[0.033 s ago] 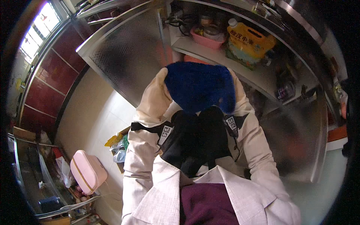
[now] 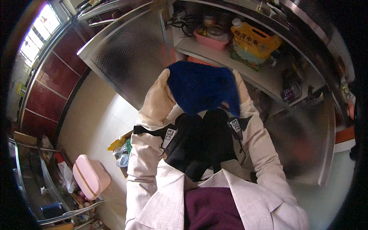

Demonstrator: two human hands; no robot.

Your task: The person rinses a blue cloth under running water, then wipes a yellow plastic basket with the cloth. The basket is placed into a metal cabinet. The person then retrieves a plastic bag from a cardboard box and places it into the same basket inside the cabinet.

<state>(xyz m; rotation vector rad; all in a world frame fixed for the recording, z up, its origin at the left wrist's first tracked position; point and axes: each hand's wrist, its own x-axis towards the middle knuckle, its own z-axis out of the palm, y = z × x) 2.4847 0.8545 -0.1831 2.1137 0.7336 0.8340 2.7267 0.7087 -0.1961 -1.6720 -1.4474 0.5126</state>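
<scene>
I hold a fuzzy blue cloth up in front of me with both gloved hands. My left hand grips its left edge. My right hand is mostly hidden behind it, so I cannot tell about those fingers. A yellow bag sits on the shelf beyond.

both arms come up from the lower edge in pale jacket sleeves and bend inward at the elbows, forearms raised in front of the chest. the left hand wears a cream glove and is held up at the left, fingers pointing away from the body, its palm side turned inward. the right hand, gloved the same, is mostly hidden, so only its outer edge and wrist show; its fingers seem curled in a grip, though that cannot be told for sure. a black strap crosses each wrist.
</scene>
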